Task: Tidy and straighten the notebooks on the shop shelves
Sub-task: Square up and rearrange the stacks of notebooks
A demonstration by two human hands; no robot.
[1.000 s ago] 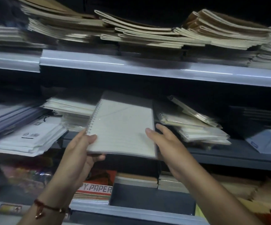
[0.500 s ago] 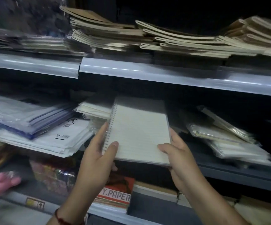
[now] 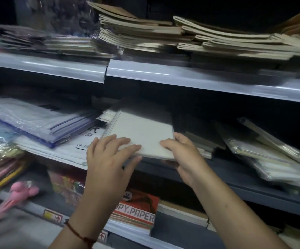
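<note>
Head view: pale spiral-bound notebook (image 3: pixel 142 133), lined cover; both hands (image 3: pixel 109 159) gripping.

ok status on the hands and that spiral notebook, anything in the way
Left hand fingers flat on spiral notebook, thumb under its near edge. Right hand grips near right corner. Notebook partway onto middle shelf; leaning wrapped stack to the right, apart.
</note>
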